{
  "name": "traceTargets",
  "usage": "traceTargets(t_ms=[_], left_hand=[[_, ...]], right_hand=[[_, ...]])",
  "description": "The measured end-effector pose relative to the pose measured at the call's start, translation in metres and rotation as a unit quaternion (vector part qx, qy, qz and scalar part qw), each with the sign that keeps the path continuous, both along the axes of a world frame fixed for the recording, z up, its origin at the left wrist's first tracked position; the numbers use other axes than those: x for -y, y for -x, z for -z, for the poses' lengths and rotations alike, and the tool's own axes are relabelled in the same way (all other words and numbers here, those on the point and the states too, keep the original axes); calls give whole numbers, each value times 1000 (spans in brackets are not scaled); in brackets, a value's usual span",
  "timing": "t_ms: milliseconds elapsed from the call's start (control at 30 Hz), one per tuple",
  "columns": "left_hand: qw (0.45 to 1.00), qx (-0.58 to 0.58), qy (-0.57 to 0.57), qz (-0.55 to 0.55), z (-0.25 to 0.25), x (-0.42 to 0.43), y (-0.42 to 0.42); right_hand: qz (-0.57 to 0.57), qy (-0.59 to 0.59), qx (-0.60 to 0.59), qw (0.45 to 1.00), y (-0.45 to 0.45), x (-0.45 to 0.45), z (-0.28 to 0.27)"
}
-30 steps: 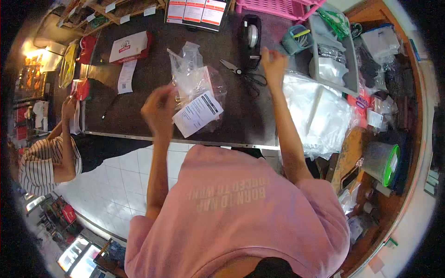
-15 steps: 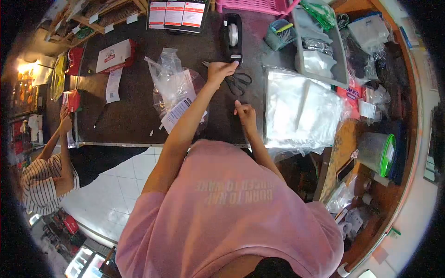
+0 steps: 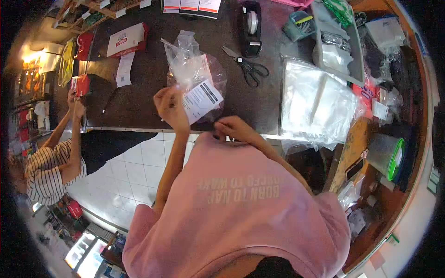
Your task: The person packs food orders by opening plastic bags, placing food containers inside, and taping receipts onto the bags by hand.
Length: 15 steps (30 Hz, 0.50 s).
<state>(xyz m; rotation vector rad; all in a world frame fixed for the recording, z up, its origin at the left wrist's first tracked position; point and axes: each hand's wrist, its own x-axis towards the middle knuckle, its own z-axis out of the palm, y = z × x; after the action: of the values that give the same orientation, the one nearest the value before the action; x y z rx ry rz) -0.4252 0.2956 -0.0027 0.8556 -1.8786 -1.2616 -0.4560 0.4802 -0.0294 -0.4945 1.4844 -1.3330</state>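
Observation:
A clear plastic bag [image 3: 183, 58] lies on the dark table with a printed paper label [image 3: 204, 99] over its near end. My left hand [image 3: 172, 107] is closed, fingertips drawn together at the label's left edge; whatever it pinches is too small to make out. Close to the table's front edge, my right hand [image 3: 235, 129] has its fingers curled against the thumb, and any small thing in them is hidden. Black-handled scissors [image 3: 250, 69] rest partly open, beyond the right hand. Behind them stands a black tape dispenser [image 3: 251, 30] holding a roll of tape.
Stacked clear plastic bags [image 3: 320, 102] lie on the right, near a grey tray [image 3: 361, 60] and a pen cup [image 3: 298, 28]. A red-and-white box [image 3: 126, 41] and a paper slip [image 3: 124, 69] sit left. A co-worker in a striped shirt [image 3: 55, 171] handles a small red box [image 3: 80, 85].
My left hand has left the tape dispenser and come back to the label, uncovering the scissors. My right hand has moved closer to the front edge. The view has shifted slightly.

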Motion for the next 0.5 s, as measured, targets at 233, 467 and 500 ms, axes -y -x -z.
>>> traceTargets(t_ms=[233, 467, 500], left_hand=[[990, -48, 135, -8, 70, 48, 10], [871, 26, 292, 394, -12, -21, 68], [858, -9, 236, 457, -32, -56, 68]], right_hand=[[14, -351, -189, 917, 20, 4, 33], [190, -110, -371, 902, 28, -62, -34], [222, -57, -414, 881, 25, -66, -46]])
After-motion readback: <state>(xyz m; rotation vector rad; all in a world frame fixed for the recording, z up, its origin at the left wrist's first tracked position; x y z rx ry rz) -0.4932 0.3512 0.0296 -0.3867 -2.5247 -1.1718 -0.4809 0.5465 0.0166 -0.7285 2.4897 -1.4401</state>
